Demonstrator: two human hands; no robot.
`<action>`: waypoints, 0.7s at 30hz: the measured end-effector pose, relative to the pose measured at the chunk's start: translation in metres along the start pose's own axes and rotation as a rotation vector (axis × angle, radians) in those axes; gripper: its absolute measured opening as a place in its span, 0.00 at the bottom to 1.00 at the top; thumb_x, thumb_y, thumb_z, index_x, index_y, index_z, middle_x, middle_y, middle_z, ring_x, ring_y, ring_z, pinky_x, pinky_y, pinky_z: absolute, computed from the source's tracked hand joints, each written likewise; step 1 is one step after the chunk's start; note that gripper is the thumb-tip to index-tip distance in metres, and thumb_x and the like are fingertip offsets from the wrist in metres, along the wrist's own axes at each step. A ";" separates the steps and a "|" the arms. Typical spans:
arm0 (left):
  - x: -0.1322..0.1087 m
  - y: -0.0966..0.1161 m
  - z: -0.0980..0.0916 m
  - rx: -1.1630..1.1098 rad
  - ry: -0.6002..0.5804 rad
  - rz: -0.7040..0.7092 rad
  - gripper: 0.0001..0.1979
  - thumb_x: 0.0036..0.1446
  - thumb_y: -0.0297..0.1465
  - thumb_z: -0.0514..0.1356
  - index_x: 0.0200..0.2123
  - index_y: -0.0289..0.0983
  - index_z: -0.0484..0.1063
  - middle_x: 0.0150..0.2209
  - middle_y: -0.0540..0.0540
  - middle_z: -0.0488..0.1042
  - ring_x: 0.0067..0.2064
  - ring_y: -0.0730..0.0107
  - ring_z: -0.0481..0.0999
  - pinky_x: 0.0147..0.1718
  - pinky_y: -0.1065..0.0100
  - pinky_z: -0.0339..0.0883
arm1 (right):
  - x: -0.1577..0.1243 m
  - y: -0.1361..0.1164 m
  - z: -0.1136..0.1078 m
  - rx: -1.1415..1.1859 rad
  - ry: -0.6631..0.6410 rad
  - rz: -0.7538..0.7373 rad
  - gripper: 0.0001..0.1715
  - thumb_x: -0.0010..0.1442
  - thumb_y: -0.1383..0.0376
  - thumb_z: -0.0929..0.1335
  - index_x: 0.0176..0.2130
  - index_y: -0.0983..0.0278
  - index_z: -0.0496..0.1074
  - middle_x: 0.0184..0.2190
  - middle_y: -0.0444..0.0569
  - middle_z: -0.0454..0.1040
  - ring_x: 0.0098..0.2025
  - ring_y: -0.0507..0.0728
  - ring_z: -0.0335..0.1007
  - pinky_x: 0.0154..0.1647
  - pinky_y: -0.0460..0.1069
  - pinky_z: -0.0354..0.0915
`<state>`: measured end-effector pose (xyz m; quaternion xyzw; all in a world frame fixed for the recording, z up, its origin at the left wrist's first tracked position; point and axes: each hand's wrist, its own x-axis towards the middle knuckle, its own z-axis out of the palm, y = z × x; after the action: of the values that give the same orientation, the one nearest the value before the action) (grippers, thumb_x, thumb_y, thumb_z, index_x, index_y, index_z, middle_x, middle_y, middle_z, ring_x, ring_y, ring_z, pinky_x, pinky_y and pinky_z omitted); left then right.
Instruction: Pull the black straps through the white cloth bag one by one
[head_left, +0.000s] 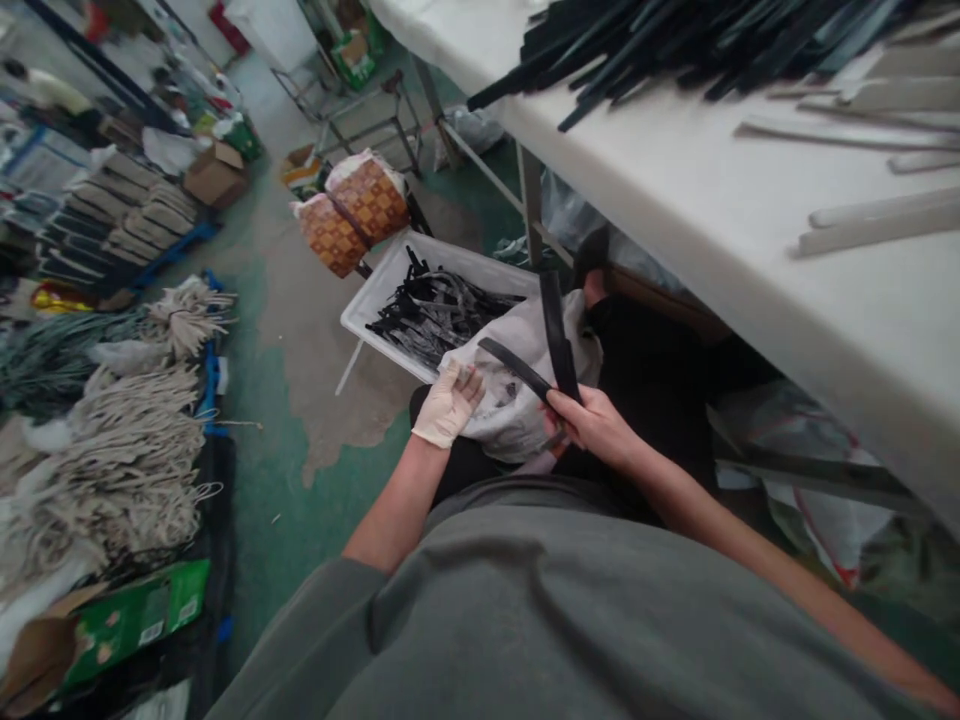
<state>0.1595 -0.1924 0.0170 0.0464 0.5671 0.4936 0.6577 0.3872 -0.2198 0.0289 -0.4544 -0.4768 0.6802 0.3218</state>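
Observation:
My bare right hand (589,420) is closed round flat black strips (556,335). One stands nearly upright from the grip and another slants out to the left. My left hand (451,402), in a thin whitish glove, is to the left of the strips with its palm turned up. Its fingers are loosely bent and apart, with nothing visible in them. Under both hands a whitish plastic sack (514,420) lies across my lap. Just beyond it stands a white bin (367,300) holding many thin black strips (442,305).
A white table (675,180) on metal legs stands to the right, bearing piles of dark strips (675,45) and pale strips (885,215). A checked cushion (356,215) is tied beyond the bin. Bundled pale cords (127,450) lie left of the green floor (300,540). Another person (56,95) is far left.

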 end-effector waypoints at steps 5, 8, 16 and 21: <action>-0.001 0.012 0.002 -0.221 -0.044 0.012 0.12 0.62 0.38 0.60 0.32 0.36 0.74 0.36 0.46 0.79 0.43 0.66 0.79 0.45 0.65 0.73 | -0.013 0.002 0.005 -0.177 -0.068 -0.085 0.21 0.64 0.51 0.63 0.28 0.63 0.71 0.20 0.46 0.72 0.21 0.52 0.63 0.24 0.48 0.61; -0.001 0.012 0.002 -0.287 -0.080 -0.038 0.12 0.62 0.38 0.60 0.32 0.35 0.74 0.33 0.47 0.79 0.37 0.70 0.80 0.42 0.67 0.73 | -0.015 0.003 0.007 -0.289 -0.094 -0.159 0.25 0.65 0.52 0.62 0.24 0.63 0.70 0.22 0.47 0.72 0.26 0.54 0.68 0.30 0.48 0.65; -0.009 0.016 0.006 -0.345 -0.060 -0.135 0.12 0.61 0.37 0.60 0.32 0.34 0.73 0.30 0.47 0.78 0.30 0.73 0.79 0.38 0.69 0.73 | -0.013 0.004 0.009 -0.470 -0.090 -0.191 0.25 0.66 0.53 0.60 0.26 0.63 0.70 0.23 0.47 0.74 0.26 0.54 0.70 0.33 0.47 0.65; -0.013 0.017 0.005 -0.332 -0.058 -0.134 0.11 0.61 0.36 0.61 0.31 0.34 0.72 0.30 0.47 0.78 0.29 0.72 0.79 0.36 0.69 0.73 | -0.008 0.007 0.010 -0.563 -0.086 -0.183 0.24 0.66 0.53 0.60 0.26 0.63 0.69 0.22 0.46 0.73 0.26 0.54 0.70 0.32 0.47 0.65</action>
<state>0.1551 -0.1902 0.0389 -0.0864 0.4604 0.5339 0.7039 0.3811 -0.2327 0.0263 -0.4515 -0.6991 0.5078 0.2226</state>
